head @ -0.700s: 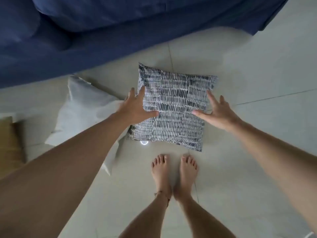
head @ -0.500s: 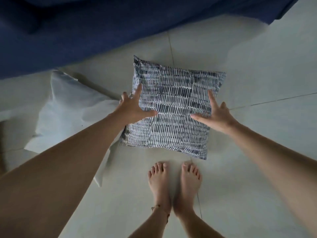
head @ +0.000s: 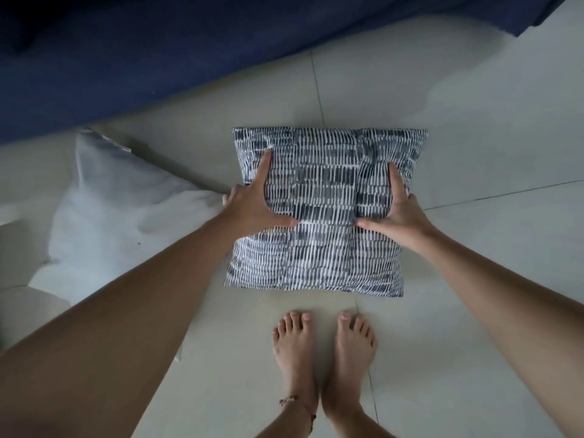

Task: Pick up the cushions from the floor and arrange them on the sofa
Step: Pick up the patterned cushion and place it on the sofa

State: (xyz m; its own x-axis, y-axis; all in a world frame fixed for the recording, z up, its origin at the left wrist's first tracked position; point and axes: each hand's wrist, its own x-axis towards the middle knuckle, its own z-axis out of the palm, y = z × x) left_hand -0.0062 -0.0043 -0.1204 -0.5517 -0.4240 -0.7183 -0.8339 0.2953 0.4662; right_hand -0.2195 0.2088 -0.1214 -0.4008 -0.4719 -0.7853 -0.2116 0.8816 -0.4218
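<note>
Change: both hands, which reached toward the patterned cushion's sides a moment ago, now have it between them, and its near edge looks to hang above the tiles in front of the feet.
Patterned cushion (head: 325,213): in front of the person, held from both sides, the blue sofa (head: 142,58) beyond it; whether its far edge is off the tiled floor (head: 474,121) I cannot tell.
Left hand (head: 252,207): closed on the cushion's left side, forefinger and thumb spread across the front, the other fingers hidden behind the edge.
Right hand (head: 398,213): closed on the right side in the same way, thumb pressing a fold into the fabric.
Pale cushion (head: 120,216): on the floor to the left, its corner just beside the left hand, not yet picked up.
Step in hand: lifting the patterned cushion to carry it to the sofa, as I judge it.
Doing it well: keep an even squeeze from both sides so the soft filling does not sag and slip; raise it straight, clear of the pale cushion's corner and the bare feet (head: 322,352); set it upright against the sofa back.
Risk: a pinch on the cover alone may let the filling drop.
</note>
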